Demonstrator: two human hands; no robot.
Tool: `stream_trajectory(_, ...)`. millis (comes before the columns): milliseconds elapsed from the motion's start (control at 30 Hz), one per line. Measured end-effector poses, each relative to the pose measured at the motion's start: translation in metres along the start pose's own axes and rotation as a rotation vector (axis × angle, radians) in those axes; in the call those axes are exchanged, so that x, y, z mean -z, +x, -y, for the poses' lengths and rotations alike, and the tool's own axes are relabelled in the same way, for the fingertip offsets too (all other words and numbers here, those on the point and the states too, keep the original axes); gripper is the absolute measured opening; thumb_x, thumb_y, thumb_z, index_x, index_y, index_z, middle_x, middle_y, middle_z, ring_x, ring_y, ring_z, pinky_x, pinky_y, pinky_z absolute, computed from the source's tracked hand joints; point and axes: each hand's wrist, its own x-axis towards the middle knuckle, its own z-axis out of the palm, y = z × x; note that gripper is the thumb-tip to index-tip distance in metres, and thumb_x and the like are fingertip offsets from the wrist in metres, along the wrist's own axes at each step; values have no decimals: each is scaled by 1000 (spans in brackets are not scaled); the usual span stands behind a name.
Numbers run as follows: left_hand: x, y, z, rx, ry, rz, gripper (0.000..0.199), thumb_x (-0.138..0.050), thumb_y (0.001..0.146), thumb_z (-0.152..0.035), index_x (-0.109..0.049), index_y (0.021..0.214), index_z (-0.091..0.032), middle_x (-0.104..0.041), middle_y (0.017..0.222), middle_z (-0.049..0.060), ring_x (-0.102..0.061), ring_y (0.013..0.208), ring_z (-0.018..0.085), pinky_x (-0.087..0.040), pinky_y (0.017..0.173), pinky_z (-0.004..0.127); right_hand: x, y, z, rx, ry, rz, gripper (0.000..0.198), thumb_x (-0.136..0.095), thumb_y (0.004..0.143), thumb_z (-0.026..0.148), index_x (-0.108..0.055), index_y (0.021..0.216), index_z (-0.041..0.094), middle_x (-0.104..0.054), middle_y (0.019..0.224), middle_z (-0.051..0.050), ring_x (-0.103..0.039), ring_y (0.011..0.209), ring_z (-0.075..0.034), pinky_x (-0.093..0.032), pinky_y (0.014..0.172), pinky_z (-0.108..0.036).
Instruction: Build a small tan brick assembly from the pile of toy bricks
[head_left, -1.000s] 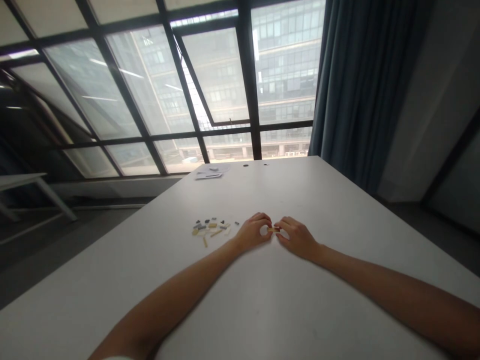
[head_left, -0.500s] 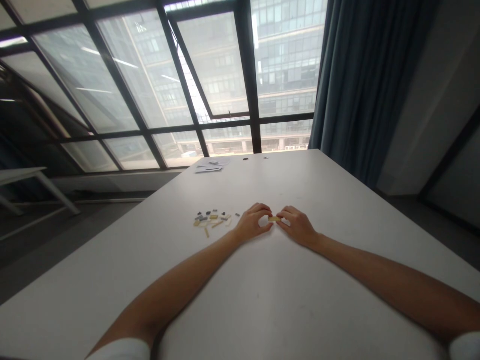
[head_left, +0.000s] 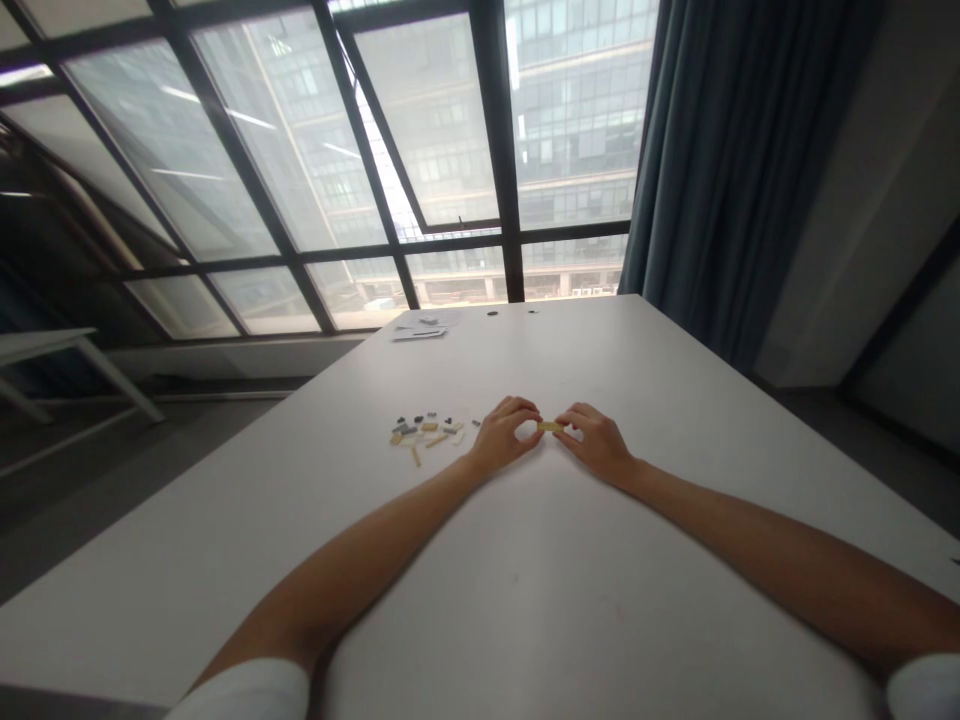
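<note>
Between my two hands is a small tan building-brick piece [head_left: 550, 427], long and narrow, lying level. My left hand [head_left: 504, 432] pinches its left end with thumb and fingers. Its right end is gripped in the same way by my right hand [head_left: 598, 438]. Whether the piece is one brick or several joined is too small to tell. Left of my left hand lies a loose group of small bricks [head_left: 430, 427] in tan, cream, grey and black.
All this is on a large white table [head_left: 480, 560]. Sheets of paper [head_left: 418, 334] and a small dark round thing [head_left: 492, 313] lie at its far end, near the windows. A blue curtain [head_left: 705, 180] hangs at the right, and another white table [head_left: 45, 345] stands at the far left.
The view has shifted slightly. My thumbs have closed in on the tan piece, which now shows more plainly between both hands; the loose bricks lie as before.
</note>
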Motion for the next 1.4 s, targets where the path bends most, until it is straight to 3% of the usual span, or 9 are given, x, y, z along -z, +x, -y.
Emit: stream_trajectory(1400, -2, -2, 5, 4, 39, 3, 15, -65, 89, -26, -71, 102, -24, -67, 103, 5, -61, 99, 19, -52, 89, 35, -1, 0, -6, -75, 25, -23, 10, -63, 91, 28, -68, 98, 22, -65, 87, -4, -59, 79, -18, -47, 74, -30)
